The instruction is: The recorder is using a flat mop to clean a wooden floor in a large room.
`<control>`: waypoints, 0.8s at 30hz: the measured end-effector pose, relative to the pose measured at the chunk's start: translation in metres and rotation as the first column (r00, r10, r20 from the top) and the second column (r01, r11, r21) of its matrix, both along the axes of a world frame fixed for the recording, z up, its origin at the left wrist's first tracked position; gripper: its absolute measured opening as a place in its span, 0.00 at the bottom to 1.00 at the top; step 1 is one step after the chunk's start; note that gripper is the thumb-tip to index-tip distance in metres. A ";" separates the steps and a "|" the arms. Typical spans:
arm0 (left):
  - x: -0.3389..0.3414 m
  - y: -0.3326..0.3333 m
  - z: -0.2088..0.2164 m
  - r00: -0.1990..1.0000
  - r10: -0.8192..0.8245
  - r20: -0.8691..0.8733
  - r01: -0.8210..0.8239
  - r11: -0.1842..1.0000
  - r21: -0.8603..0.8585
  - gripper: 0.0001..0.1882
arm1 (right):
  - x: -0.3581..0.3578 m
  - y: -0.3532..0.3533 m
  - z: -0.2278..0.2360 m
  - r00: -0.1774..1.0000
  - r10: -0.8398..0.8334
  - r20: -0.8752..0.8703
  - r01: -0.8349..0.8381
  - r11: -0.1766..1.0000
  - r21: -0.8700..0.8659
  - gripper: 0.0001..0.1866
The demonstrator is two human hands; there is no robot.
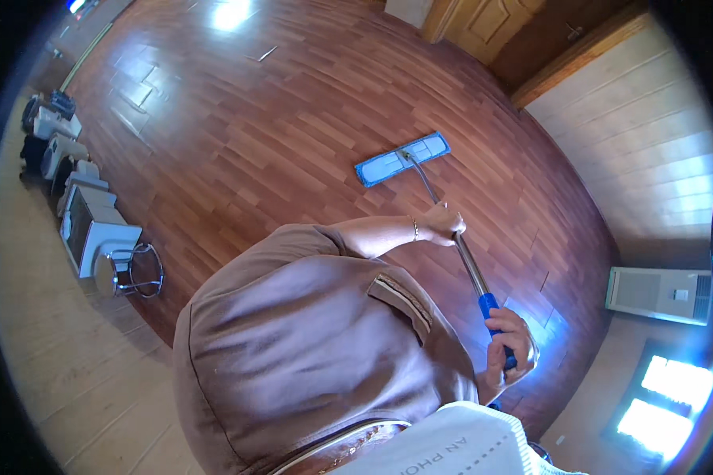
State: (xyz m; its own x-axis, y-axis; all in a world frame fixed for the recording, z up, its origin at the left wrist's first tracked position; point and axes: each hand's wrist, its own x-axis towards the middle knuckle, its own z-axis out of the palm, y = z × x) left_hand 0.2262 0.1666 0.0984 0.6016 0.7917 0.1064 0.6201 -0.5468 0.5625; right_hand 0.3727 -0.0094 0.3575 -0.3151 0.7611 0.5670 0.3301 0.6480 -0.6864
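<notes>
In the head view, the left hand (440,224) is closed around the metal shaft (473,267) of a flat mop (384,167), partway along it, the fingers wrapped over the tube. A thin gold bracelet (416,229) circles that wrist, and the forearm is bare below a short sleeve. The right hand (513,340) is clamped on the blue grip (489,303) at the near end of the shaft, its fingers curled around the grip.

The mop lies ahead of the person, right of the view's centre, its long head flat on the brown wood-look floor (285,150). The head has a pale blue top and a darker blue fringe, and the shaft slants from its middle toward the right hand.

A brown shirt (309,340) with a striped pocket (404,305) fills the lower middle, and a white cloth (444,443) crosses the bottom edge. At the left, a round metal-framed stool (139,271) stands just beside a white cabinet (101,229), with more items lined up beyond it. A wooden door (491,28) is at the upper right. A white grilled unit (650,293) and a bright window (669,400) show at the lower right.
</notes>
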 end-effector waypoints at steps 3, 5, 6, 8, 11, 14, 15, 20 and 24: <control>-0.022 0.002 -0.006 0.994 0.108 0.014 -0.109 0.993 0.053 0.17 | -0.004 0.017 -0.008 0.994 0.104 -0.033 -0.104 0.995 -0.008 0.08; -0.038 0.002 -0.010 0.985 0.173 0.024 -0.174 0.984 0.033 0.17 | -0.006 0.027 -0.012 0.977 0.202 -0.071 -0.206 0.978 -0.047 0.08; -0.046 0.001 -0.011 0.976 0.215 -0.018 -0.214 0.976 0.044 0.16 | -0.007 0.030 -0.017 0.970 0.225 -0.097 -0.231 0.971 -0.062 0.09; -0.066 -0.002 -0.017 0.961 0.278 0.008 -0.278 0.959 0.047 0.16 | -0.014 0.040 -0.019 0.957 0.269 -0.108 -0.279 0.957 -0.084 0.09; -0.096 -0.008 -0.028 0.923 0.383 0.031 -0.384 0.922 0.041 0.15 | -0.022 0.054 -0.033 0.933 0.330 -0.146 -0.348 0.929 -0.129 0.09; -0.131 -0.020 -0.038 0.843 0.532 0.080 -0.534 0.846 0.004 0.12 | -0.036 0.075 -0.044 0.811 0.556 -0.184 -0.584 0.790 -0.186 0.07; -0.142 -0.026 -0.041 0.816 0.572 0.083 -0.576 0.817 0.039 0.11 | -0.043 0.080 -0.048 0.798 0.573 -0.188 -0.602 0.777 -0.185 0.07; -0.188 -0.060 -0.056 0.674 0.738 0.036 -0.735 0.665 0.135 0.16 | -0.073 0.093 -0.065 0.688 0.717 -0.114 -0.721 0.655 -0.229 0.06; -0.218 -0.097 -0.055 0.560 0.828 0.015 -0.825 0.556 0.098 0.13 | -0.097 0.103 -0.075 0.669 0.743 -0.008 -0.727 0.651 -0.218 0.08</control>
